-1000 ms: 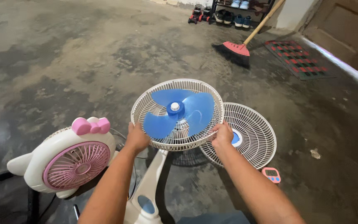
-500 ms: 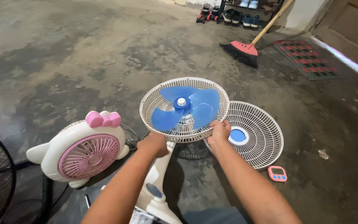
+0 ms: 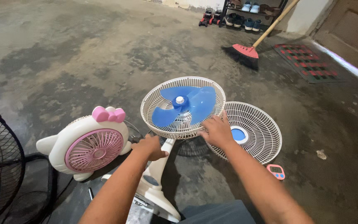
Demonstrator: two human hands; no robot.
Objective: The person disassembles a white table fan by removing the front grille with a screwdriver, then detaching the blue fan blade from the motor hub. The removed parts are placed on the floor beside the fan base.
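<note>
My left hand (image 3: 149, 147) grips the fan stand (image 3: 159, 164) below the rear guard (image 3: 162, 124), right hand (image 3: 216, 130) fingers spread on its rim; I'd steady both before lifting.

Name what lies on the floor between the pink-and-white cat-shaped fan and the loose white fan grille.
In the head view, the white stand fan with blue blades lies between the cat-shaped fan and loose grille.

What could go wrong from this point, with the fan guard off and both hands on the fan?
The blue blade sits uncovered in the rear guard; the right hand rests on that rim, so fingers might slip against the blade. The left hand grips the tilted white stand, which might tip. The loose front guard and pink timer lie on the floor, easy to step on.
</note>
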